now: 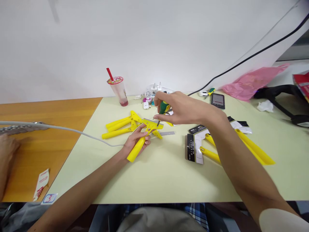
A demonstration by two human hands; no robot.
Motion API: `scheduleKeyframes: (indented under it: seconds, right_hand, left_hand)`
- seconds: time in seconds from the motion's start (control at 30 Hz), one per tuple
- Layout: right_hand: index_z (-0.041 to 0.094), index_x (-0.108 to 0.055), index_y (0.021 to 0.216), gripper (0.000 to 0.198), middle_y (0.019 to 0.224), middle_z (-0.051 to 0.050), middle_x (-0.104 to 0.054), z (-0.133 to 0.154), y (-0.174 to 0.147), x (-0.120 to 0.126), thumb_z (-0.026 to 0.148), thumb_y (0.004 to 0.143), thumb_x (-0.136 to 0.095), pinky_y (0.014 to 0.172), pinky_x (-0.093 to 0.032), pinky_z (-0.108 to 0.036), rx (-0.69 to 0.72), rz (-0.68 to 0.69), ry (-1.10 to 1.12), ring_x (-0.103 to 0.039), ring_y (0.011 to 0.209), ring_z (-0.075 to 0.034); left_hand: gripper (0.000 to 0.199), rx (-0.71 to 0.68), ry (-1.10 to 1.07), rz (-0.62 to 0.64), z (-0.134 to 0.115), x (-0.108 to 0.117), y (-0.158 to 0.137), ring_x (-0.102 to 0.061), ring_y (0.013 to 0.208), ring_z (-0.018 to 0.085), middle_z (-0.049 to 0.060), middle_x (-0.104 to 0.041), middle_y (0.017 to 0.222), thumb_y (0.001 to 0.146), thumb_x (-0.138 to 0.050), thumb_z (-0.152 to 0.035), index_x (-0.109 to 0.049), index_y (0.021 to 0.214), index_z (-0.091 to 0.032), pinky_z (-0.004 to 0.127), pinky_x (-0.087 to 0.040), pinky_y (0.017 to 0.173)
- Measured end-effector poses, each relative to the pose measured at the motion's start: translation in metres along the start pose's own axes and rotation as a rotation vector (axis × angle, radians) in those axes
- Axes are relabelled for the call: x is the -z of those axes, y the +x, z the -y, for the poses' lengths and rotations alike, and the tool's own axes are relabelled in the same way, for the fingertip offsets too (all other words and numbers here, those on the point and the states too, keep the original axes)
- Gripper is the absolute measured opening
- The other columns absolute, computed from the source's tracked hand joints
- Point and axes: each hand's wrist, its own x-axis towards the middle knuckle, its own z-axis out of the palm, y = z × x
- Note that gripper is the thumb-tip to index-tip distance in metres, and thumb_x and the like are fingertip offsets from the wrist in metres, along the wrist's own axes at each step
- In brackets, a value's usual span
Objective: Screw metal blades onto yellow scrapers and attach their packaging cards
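Note:
My left hand is closed around the handle of a yellow scraper, its wide head pointing away from me. Above that head, my right hand grips a screwdriver with a green and yellow handle. The screwdriver's shaft points down and its tip meets the scraper head near a screw; whether it sits in the slot I cannot tell. Several more yellow scrapers lie just left of and behind the held one. A flat metal blade shows to the right, partly under the scraper head.
Yellow handles and black-and-white packaging lie under my right forearm. At the back stand a cup with a red straw and plugged-in chargers. A phone and pink bag are right. Another person's hand is far left.

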Motion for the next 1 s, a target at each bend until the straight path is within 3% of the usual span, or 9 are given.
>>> scheduleKeyframes:
  seconds: [0.13,0.27,0.5,0.77,1.0]
  right_hand:
    - [0.028,-0.056,0.122,0.038,0.118,-0.007,-0.075,-0.0005,-0.0011,0.0001,0.033,0.09,-0.075,0.075,-0.043,-0.038,0.034,0.051,0.044,-0.064,0.086,-0.025]
    - [0.028,-0.056,0.121,0.036,0.119,-0.007,-0.074,0.0003,-0.001,0.0009,0.026,0.089,-0.073,0.073,-0.042,-0.038,0.032,0.052,0.05,-0.061,0.083,-0.023]
    - [0.026,-0.061,0.11,0.017,0.1,-0.003,-0.073,-0.0002,0.0017,0.0005,0.03,0.097,-0.07,0.069,-0.037,-0.034,0.078,-0.01,-0.024,-0.059,0.078,-0.021]
    - [0.025,-0.065,0.11,0.018,0.094,-0.003,-0.073,0.0011,0.0014,0.0004,0.035,0.097,-0.072,0.071,-0.035,-0.033,0.087,-0.041,-0.056,-0.061,0.077,-0.02]
    - [0.024,-0.066,0.111,0.023,0.093,-0.003,-0.073,0.002,0.0016,-0.0002,0.04,0.098,-0.073,0.074,-0.036,-0.033,0.052,-0.052,-0.04,-0.063,0.078,-0.02]
  left_hand:
    - [0.056,0.005,0.005,-0.016,-0.0004,-0.0006,-0.0001,-0.057,0.064,0.006,0.01,-0.072,0.118,0.076,-0.081,-0.003,-0.063,0.124,-0.023,0.02,-0.047,0.061]
    - [0.048,0.002,0.003,-0.008,-0.0005,-0.0005,0.0002,-0.056,0.062,0.006,0.008,-0.071,0.114,0.076,-0.081,-0.002,-0.062,0.115,-0.022,0.02,-0.047,0.06]
    - [0.052,-0.004,0.008,-0.015,-0.0003,-0.0003,0.001,-0.057,0.062,0.006,0.008,-0.071,0.114,0.073,-0.083,-0.003,-0.061,0.116,-0.023,0.021,-0.047,0.059]
    - [0.059,-0.032,0.044,-0.046,0.0022,0.0012,0.003,-0.059,0.062,0.007,0.002,-0.068,0.098,0.069,-0.086,-0.005,-0.059,0.117,-0.026,0.019,-0.047,0.056]
    - [0.055,-0.037,0.073,-0.017,0.0045,0.0045,0.0047,-0.062,0.065,0.007,0.003,-0.07,0.101,0.075,-0.086,-0.008,-0.058,0.119,-0.025,0.018,-0.047,0.058]
